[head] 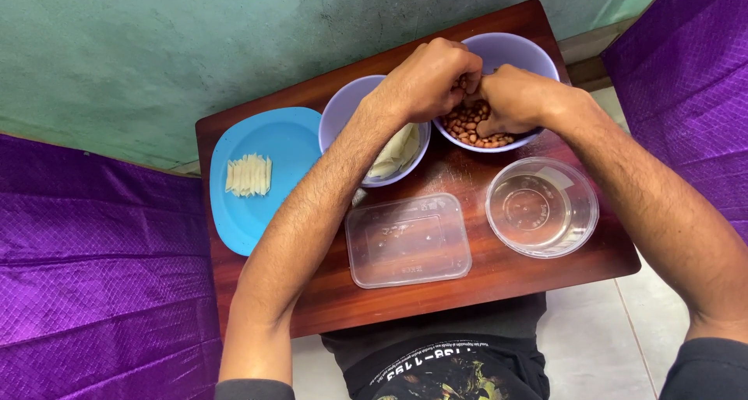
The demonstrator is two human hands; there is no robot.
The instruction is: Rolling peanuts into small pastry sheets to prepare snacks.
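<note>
— Where are the peanuts [473, 127] sitting relative to the fingers?

— They are lying in the lilac bowl [523, 51] at the far right of the table [483, 279], right under both hands. The left hand [431, 79] and the right hand [514, 98] are meeting over that bowl, knuckles almost touching, and the fingers are curling down into the heap.

— Are the fingers holding anything?

— The fingers of both hands are bending in narrow and pinching a few peanuts between them at the point where the hands are meeting; how many, one cannot tell.

— How are the peanuts looking?

— They are showing as small, reddish-brown ovals, skins on, piled on the near side of the bowl. The hands are hiding the far part.

— What is lying around?

— Just left, a second lilac bowl [343, 112] is holding pale pasta tubes [395, 152], with the left forearm crossing over it. Further left, a blue plate [288, 139] is carrying a neat row of the same tubes [248, 175]. Nearer the person, a clear rectangular tub [408, 240] and a clear round tub [542, 207] are standing side by side.
</note>
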